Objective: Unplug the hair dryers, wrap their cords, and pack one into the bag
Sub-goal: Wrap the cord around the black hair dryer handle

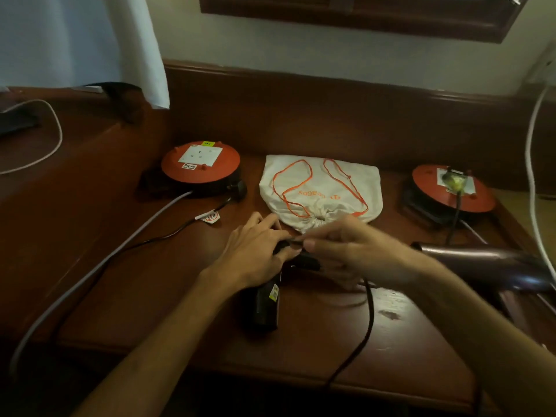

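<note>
a black cord (365,323) snakes off the near edge of the dark wooden desk (150,296) and runs up to the middle, where both hands meet. just ahead of that edge lies the black hair dryer (264,305), handle toward the person, its upper part hidden under the hands. the left hand (255,251) lies curled over the dryer's body, holding it down. the right hand (346,248) has its thumb and fingers pinched on a bit of the cord right above the dryer. to the right, a second, dark purple hair dryer (481,260) lies on the desk, its lead going up to a plug in the right orange cord reel (451,189). right behind the hands sits the white drawstring bag (322,188), its mouth cinched and facing them, orange strings looped on top. further left, the left orange cord reel (200,167) shows a bare white socket, and a grey cable (99,263) trails from it toward the near left.
</note>
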Available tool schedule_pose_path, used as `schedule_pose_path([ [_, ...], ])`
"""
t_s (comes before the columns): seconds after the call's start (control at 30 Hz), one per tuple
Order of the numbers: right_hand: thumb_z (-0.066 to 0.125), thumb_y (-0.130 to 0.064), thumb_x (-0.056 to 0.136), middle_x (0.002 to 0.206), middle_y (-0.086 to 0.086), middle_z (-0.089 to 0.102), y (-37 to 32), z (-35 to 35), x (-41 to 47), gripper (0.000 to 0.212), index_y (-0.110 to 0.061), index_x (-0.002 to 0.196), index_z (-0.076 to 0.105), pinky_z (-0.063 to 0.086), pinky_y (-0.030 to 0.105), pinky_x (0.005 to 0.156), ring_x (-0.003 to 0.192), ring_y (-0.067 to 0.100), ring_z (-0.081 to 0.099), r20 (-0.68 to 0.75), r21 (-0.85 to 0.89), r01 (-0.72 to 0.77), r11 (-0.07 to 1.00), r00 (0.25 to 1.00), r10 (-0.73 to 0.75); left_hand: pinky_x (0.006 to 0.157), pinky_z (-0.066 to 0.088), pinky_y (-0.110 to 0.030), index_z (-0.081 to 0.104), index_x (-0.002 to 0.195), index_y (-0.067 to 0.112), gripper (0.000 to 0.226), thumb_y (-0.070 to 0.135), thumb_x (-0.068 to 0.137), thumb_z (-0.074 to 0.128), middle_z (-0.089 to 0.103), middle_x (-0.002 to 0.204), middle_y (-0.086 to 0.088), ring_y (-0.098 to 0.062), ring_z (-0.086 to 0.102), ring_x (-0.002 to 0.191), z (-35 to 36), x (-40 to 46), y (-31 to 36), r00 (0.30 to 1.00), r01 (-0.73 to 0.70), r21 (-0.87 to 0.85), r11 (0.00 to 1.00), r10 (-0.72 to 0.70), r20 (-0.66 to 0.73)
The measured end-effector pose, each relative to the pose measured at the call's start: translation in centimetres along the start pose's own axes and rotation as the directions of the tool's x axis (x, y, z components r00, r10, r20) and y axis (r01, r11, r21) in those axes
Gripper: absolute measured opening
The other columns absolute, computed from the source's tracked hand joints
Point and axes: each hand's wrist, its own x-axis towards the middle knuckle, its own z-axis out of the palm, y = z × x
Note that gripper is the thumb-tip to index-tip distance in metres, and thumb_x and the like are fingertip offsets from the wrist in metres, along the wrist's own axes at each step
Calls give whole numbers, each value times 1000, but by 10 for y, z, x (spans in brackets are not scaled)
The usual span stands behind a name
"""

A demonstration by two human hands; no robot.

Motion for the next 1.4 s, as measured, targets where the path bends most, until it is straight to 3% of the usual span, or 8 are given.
schedule_pose_path([
  [0.2,55,-14,102,83,-43,65,50,52,-24,31,-19,129,68,43,4,65,75,-19,59,-212,-256,90,963,966,-146,88,45,-37,67,124,35,33,49,99,50,47,110,16,-10,37,108,3,-10,-11,998,-8,-106,994,2,-56],
  [0.4,57,-12,100,68,-34,64,74,56,-45,30,-22,125,70,41,7,60,65,-13,59,-331,-182,11,983,941,-71,95,40,-45,70,120,38,32,50,97,52,50,111,18,-9,37,116,4,-5,-2,999,-49,-60,997,50,4],
  [0.6,57,-16,101,109,-54,56,59,69,-42,36,-37,130,61,40,0,88,109,-23,56,-273,-311,68,948,949,-157,87,48,-41,71,117,45,29,48,92,57,56,103,19,-8,47,107,6,-13,-6,984,-70,-221,973,31,-174],
  [0.73,55,-13,102,117,-56,49,49,75,-25,42,-41,134,51,40,2,90,110,-23,56,-151,-357,153,921,964,-219,84,49,-33,77,110,38,24,41,90,65,60,99,17,-11,54,101,10,-28,-23,930,-90,-401,912,-68,-362],
  [0.93,57,-6,100,110,-19,73,76,49,9,33,-19,127,70,42,2,85,96,-25,58,-103,-538,75,840,983,-154,95,49,-41,78,112,32,23,32,91,67,61,102,13,-22,58,105,12,-36,-40,892,-114,-568,815,-168,-420],
  [1.1,57,-9,100,99,-28,60,83,12,30,25,-17,118,73,41,1,79,101,-4,63,-106,-615,-23,788,993,-54,95,46,-36,78,110,31,21,31,91,69,62,102,13,-22,56,106,11,-35,-42,912,-127,-561,818,-126,-390],
  [1.2,64,-20,96,89,3,72,82,-15,59,17,-7,99,75,44,14,66,79,12,66,-120,-586,-56,808,993,-18,97,44,-29,78,110,33,22,34,90,69,62,103,14,-20,54,109,9,-36,-46,944,-125,-568,813,-80,-321],
  [1.4,78,-38,85,57,14,50,51,-42,101,47,-1,61,60,34,30,53,54,14,43,-65,-622,-36,782,998,-5,96,42,-28,78,107,38,21,42,87,71,62,105,19,-12,49,110,5,-31,-41,975,-120,-514,849,2,-224],
])
